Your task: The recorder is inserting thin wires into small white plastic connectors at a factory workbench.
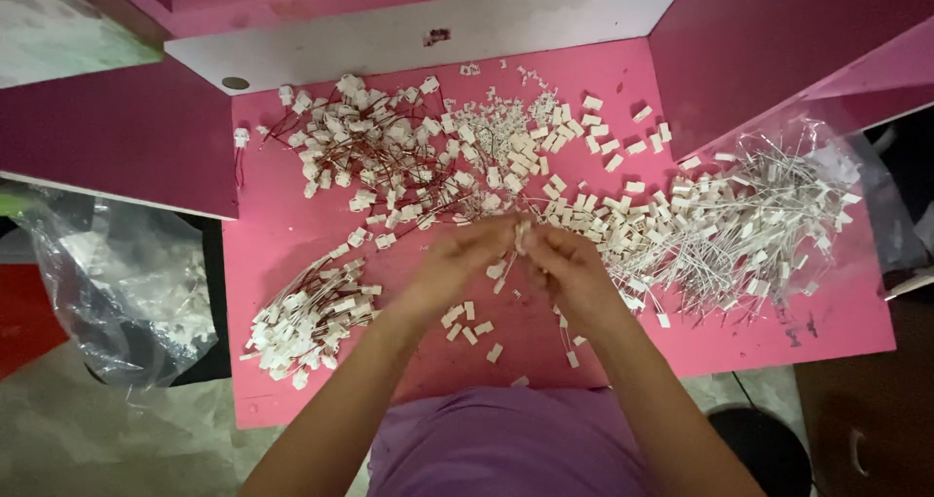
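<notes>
Both hands meet over the middle of the pink surface. The left hand and the right hand are brought together, fingertips touching, pinched on one small white plug held between them just above the surface (it is too small to tell whether a wire hangs from it).

Just below the hands a few loose white plugs lie scattered on the surface. To the left, near the front edge, sits a tidy bundle of plugs with dark red wires. Farther back and to the left lies a larger, tangled heap of the same red-wired plugs. Behind the hands, toward the white back panel, is a spread of bare white plugs, some much smaller than others. To the right, a wide pile of plugs with white wires reaches from just beside the right hand out onto a clear plastic bag at the surface's right end.

Off the surface on the left, a second clear plastic bag holding more white parts rests on the floor. Both forearms come up from the bottom of the view, over a purple garment.
</notes>
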